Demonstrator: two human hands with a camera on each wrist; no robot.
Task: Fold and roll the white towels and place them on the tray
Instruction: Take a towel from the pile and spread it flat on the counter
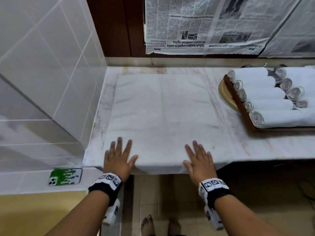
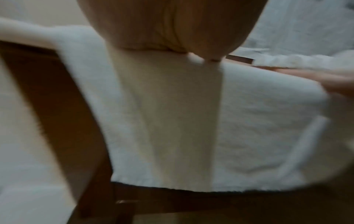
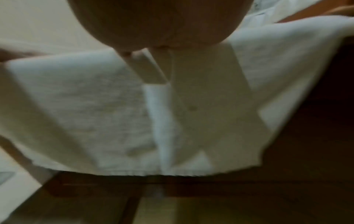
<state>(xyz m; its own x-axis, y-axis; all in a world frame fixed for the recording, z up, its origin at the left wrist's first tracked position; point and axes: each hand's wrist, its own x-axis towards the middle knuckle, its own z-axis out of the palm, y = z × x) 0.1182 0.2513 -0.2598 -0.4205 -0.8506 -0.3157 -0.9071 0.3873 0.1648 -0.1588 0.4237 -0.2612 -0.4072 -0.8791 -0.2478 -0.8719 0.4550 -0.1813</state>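
Observation:
A white towel [image 1: 162,113] lies spread flat on the marble counter, its near edge hanging a little over the front. My left hand [image 1: 119,155] rests flat on the towel's near left part, fingers straight and spread. My right hand [image 1: 198,159] lies flat on the near right part the same way. At the right, a dark wooden tray [image 1: 238,103] holds several rolled white towels [image 1: 265,92]. Both wrist views are blurred and show the towel's hanging edge [image 2: 191,186] [image 3: 134,172] under each palm.
A tan plate [image 1: 225,94] sits partly under the tray's left edge. A phone in a green case [image 1: 65,176] lies on the lower tiled ledge at the left. Tiled wall stands at the left, newspaper-covered window behind. Bare feet [image 1: 148,225] stand below.

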